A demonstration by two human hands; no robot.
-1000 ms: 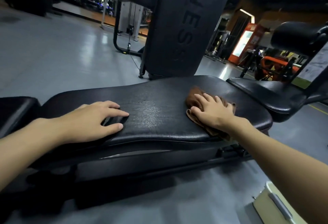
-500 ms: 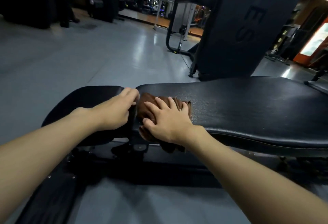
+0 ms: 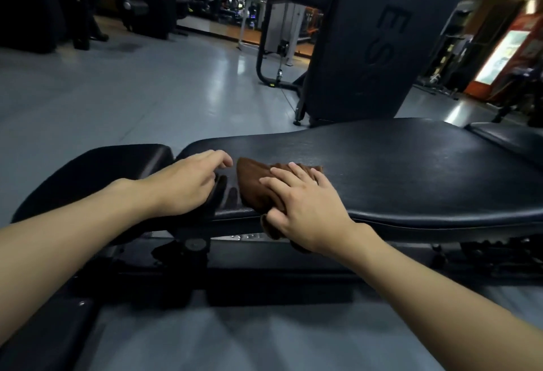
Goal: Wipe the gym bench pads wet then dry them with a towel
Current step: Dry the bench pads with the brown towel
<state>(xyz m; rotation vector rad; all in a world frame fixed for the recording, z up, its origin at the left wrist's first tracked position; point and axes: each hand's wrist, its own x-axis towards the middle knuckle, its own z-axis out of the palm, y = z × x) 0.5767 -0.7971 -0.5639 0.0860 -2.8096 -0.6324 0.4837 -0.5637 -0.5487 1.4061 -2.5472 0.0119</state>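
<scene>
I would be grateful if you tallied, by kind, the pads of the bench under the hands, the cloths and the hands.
Pads: 2, short pad and long pad
Cloths: 1, cloth
Hands: 2, left hand and right hand
Total: 5

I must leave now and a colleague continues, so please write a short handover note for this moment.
Left hand: open, resting on the long pad's left end, by the gap to the small pad.
Right hand: flat, pressing the brown cloth on the long pad's near edge; some cloth hangs over.
Done: unclear; whether this is the wet or dry pass cannot be told.
Left, likely: rest of the long pad, the small pad, the drying if not begun.
</scene>
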